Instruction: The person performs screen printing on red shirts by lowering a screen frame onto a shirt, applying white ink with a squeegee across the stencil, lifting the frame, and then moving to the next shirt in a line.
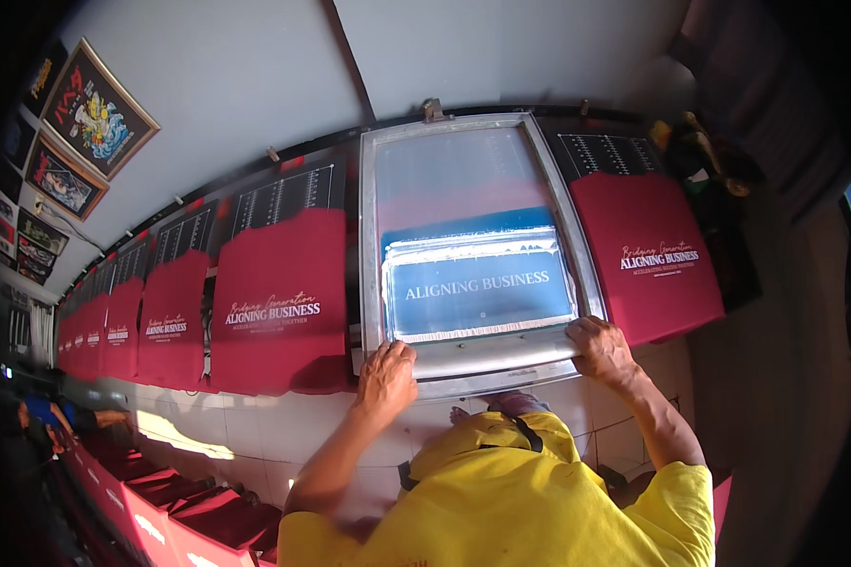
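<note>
A screen-printing frame [373, 236] with a metal rim lies over a printing board in front of me. Its mesh carries a blue stencil [482, 304] with a block of lettering, and a band of white ink [473, 248] crosses the stencil's far part. My left hand [388, 376] is closed around the frame's near left corner, and my right hand [600, 350] grips the near right corner. Through the mesh, a red cloth shows faintly beneath. How far the frame's near edge is from the board, I cannot tell.
Printed red shirts [279, 302] on boards stretch in a row to the left; another red shirt [648, 255] lies just right. A metal hinge clamp [434, 111] sits at the frame's far edge. Behind me at left are more red shirts [151, 515] and another person [57, 413].
</note>
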Motion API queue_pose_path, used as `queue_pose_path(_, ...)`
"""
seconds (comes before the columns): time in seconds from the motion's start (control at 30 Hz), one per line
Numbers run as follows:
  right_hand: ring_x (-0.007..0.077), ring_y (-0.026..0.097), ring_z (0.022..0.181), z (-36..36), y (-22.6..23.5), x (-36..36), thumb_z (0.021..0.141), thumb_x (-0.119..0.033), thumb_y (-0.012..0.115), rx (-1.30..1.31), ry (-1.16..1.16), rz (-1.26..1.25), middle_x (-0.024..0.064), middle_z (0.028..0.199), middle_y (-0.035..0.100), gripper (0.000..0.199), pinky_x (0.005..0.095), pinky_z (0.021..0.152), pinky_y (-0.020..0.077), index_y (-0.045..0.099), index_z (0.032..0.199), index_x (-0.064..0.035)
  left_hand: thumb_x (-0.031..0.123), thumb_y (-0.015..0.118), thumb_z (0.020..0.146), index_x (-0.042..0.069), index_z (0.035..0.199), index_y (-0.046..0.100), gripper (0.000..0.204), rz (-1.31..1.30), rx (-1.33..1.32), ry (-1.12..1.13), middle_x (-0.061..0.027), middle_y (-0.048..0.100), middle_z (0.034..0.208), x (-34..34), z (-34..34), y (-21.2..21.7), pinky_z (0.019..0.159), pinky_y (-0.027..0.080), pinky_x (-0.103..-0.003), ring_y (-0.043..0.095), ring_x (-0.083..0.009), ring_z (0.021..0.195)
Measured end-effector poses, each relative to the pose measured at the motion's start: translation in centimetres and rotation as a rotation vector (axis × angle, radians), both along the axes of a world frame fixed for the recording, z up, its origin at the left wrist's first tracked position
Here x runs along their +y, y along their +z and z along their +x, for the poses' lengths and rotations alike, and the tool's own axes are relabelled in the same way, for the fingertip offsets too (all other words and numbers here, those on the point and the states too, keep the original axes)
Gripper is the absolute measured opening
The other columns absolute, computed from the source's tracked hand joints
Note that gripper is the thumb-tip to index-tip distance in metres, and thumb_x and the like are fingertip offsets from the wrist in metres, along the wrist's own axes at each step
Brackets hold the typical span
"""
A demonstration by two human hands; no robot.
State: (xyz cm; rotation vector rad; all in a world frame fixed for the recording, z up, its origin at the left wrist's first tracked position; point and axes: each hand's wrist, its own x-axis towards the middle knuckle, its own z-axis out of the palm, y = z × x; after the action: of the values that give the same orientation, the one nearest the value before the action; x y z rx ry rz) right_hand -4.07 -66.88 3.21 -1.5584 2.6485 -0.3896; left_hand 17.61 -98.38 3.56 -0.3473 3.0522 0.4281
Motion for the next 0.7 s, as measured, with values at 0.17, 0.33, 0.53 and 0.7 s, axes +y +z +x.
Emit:
queue_pose_path(0.17,0.0324,0.064,0.094,1.8,0.3,1.0,0.062,-0.001,0.068,0.033,0.037,-0.050,0.0142,0.102,0.062,0.041,0.0407,0.074,0.0575,0.057,0.102,-0.0010,-0.004,0.065,0.064,0.000,0.105,0.067,0.041,-0.027,0.208,0.007,-0.0118,0.066,0.112,1.0,1.7,-2.1,0.094,0.051,-0.040,0.062,-0.0307,0.110)
queue_pose_path(0.33,0.0333,0.065,0.097,2.0,-2.5,0.9,0.064,0.001,0.066,0.119,0.027,-0.111,0.0166,0.103,0.063,0.041,0.0408,0.078,0.0579,0.058,0.104,0.0037,-0.006,0.064,0.065,-0.002,0.098,0.069,0.034,-0.180,0.402,-0.068,-0.0125,0.068,0.109,0.7,2.3,-5.6,0.089,0.055,-0.036,0.067,-0.0292,0.104)
queue_pose_path(0.53,0.0313,0.066,0.086,-4.8,-2.2,-4.8,0.069,0.002,0.061,0.125,0.038,-0.182,0.0163,0.094,0.064,0.026,0.0393,0.072,0.0572,0.058,0.094,0.0021,-0.006,0.064,0.064,0.001,0.097,0.067,0.034,-0.123,0.379,-0.045,-0.0111,0.068,0.107,-4.6,-4.7,-4.8,0.086,0.056,-0.038,0.067,-0.0297,0.101)
queue_pose_path(0.7,0.0327,0.064,0.078,-10.8,-2.3,-8.5,0.071,0.001,0.060,0.137,-0.012,-0.146,0.0151,0.082,0.061,0.014,0.0420,0.066,0.0557,0.054,0.083,-0.0031,-0.006,0.061,0.071,-0.001,0.095,0.068,0.025,-0.102,0.316,-0.045,-0.0162,0.071,0.100,-8.8,-11.4,-3.7,0.076,0.058,-0.040,0.069,-0.0328,0.087)
